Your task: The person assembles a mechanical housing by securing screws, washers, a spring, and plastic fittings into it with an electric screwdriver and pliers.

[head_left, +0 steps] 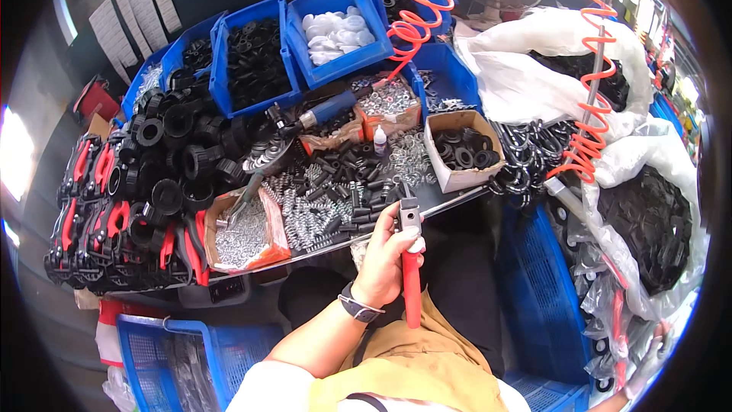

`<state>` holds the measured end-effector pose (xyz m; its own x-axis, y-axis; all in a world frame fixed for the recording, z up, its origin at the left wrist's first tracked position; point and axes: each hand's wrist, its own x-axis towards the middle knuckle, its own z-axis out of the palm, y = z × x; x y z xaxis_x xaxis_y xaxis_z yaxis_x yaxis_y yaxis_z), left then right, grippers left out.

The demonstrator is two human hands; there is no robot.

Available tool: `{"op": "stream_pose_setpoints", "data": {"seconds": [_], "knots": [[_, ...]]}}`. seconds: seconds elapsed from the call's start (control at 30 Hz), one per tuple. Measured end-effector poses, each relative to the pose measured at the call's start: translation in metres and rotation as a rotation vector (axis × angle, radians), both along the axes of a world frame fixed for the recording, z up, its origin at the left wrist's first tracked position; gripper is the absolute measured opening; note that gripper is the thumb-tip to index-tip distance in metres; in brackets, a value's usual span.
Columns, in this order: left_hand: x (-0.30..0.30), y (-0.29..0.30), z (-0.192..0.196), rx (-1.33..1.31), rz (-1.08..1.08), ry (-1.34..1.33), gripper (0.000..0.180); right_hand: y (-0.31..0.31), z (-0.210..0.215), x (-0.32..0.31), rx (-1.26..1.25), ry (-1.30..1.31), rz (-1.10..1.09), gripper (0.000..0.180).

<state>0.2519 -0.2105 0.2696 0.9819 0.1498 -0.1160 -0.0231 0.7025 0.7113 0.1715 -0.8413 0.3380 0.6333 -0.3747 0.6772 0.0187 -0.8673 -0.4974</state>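
Note:
My left hand [381, 263] is closed around a red-handled tool part [412, 290] with a grey metal head. The head points up toward the table edge and the red handle hangs down in front of my apron. My right hand [650, 358] is far out at the lower right rim, blurred, with its fingers stretched out beside clear plastic bags [598, 320]. I see nothing held in it. Black cylindrical pieces [366, 202] and metal springs [309, 221] lie on the table just beyond my left hand.
Blue bins [255, 61] of parts line the back. Black rings [179, 122] and red-and-black tools [99, 221] crowd the left. A carton of small metal pieces [248, 240] sits at the front edge. Red coiled hoses [415, 27] hang down. Blue crates [541, 282] stand below.

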Motion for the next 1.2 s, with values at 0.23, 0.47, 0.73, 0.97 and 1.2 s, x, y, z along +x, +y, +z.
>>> {"op": "stream_pose_setpoints", "data": {"seconds": [0.23,0.47,0.73,0.97,1.2], "knots": [[-0.014,0.0,0.016,-0.108,0.08,-0.113,0.048,0.179,-0.017,0.049,-0.238,0.059,0.525,0.015],[-0.053,0.039,0.01,0.277,0.446,-0.089,0.058,0.209,0.007,0.098,-0.734,-0.347,0.486,0.016],[-0.11,0.148,0.102,1.842,0.981,-0.074,0.064,0.434,-0.069,0.1,0.322,1.191,1.187,0.019],[-0.162,0.191,0.132,1.99,0.027,0.14,0.078,0.652,-0.016,0.223,-0.185,-0.028,1.487,0.016],[-0.192,0.155,0.175,2.811,0.39,-0.021,0.037,0.758,-0.035,0.287,-1.076,0.473,0.783,0.027]]}}
